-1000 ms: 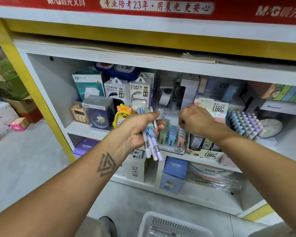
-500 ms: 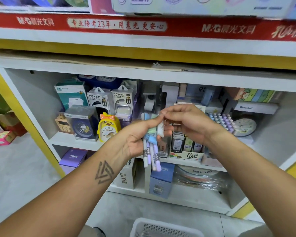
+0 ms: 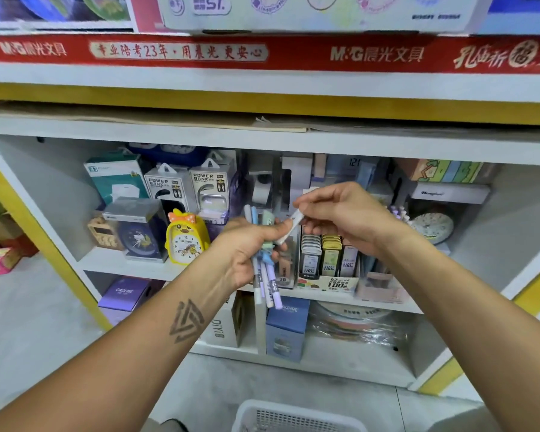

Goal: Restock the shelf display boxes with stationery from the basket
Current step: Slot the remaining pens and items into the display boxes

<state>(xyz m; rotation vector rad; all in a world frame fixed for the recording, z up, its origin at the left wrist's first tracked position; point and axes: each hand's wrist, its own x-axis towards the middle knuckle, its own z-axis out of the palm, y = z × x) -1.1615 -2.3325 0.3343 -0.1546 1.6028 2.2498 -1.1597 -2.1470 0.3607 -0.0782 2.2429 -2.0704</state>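
The left hand (image 3: 247,254) gripped a loose bundle of pens (image 3: 264,269) while the right hand (image 3: 340,213) pinched a single white pen (image 3: 290,227) from it. Drawing that pen out carelessly risked spilling the rest onto the floor beside the basket (image 3: 296,416).

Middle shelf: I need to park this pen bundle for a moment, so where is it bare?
Bare board shows left of the caged clock, by the side wall, and at the far right beyond the round clock. Everything between is packed with boxes.
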